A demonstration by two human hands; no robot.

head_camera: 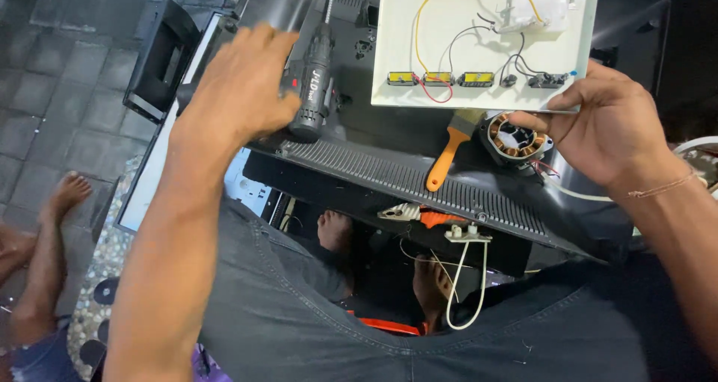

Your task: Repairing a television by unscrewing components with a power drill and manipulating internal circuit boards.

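two hands at work over the ribbed black back of a flat appliance [419, 174].

the left hand [239, 87] is wrapped around a black cordless drill [313, 83] standing on it; the right hand [602, 124] pinches the lower edge of a white rectangular panel with wired yellow parts [486, 42], beside an orange-handled brush [447, 154] and a copper-wound motor coil [512, 137].
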